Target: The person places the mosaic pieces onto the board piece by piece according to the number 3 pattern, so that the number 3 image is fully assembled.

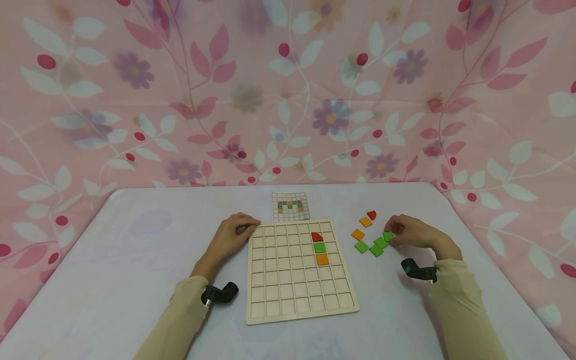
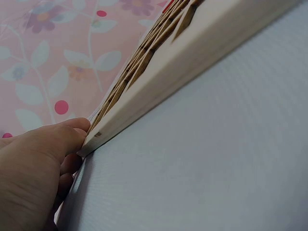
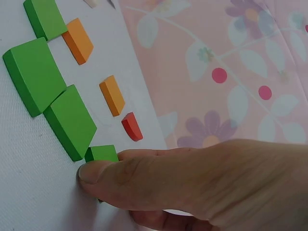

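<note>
A wooden grid board (image 1: 294, 280) lies on the table, with a red rounded tile (image 1: 317, 237), a green square tile (image 1: 319, 247) and an orange square tile (image 1: 322, 259) stacked in one column. At its far left corner my left hand (image 1: 231, 234) holds the edge; in the left wrist view the thumb and a finger (image 2: 72, 132) meet at that corner. To the right of the board, my right hand (image 1: 413, 231) pinches a green square tile (image 3: 103, 153) between thumb and fingers. That tile is close beside other loose green tiles (image 3: 71, 122).
Behind the board lies a pattern card (image 1: 290, 206) with a small coloured grid. Two orange tiles (image 1: 358, 234) and a red rounded tile (image 1: 371, 215) lie loose between board and right hand. A floral cloth (image 1: 288, 100) hangs behind the white table (image 1: 112, 280).
</note>
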Motion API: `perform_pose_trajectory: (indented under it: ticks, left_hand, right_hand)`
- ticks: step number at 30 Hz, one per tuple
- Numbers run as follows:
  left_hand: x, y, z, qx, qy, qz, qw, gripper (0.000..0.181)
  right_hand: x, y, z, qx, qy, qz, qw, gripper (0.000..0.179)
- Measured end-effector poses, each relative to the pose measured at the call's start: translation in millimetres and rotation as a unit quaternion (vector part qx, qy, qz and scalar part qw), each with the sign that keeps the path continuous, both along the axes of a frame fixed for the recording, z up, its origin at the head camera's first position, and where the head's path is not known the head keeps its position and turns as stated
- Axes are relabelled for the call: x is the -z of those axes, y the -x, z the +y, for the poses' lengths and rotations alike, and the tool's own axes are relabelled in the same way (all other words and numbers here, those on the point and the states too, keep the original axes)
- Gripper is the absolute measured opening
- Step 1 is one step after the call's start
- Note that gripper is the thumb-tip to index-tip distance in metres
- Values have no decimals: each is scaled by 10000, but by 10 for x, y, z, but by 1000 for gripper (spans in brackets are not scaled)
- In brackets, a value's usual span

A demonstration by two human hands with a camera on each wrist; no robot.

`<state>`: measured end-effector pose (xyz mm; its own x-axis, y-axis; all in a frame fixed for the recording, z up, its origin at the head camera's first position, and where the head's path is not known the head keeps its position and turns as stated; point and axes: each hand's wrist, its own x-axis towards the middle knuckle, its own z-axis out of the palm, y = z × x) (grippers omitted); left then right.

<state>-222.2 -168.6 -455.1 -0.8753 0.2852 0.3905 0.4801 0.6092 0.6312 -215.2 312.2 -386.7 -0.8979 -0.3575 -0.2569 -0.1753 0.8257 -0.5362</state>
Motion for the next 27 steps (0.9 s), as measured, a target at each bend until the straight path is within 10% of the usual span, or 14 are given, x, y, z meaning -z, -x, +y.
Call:
perform_pose_trajectory:
  ticks: [27]
  left_hand:
    - [20, 3, 0, -7, 34, 133, 9999, 16]
  right_hand:
    - [32, 20, -11, 58, 36, 127, 9999, 31]
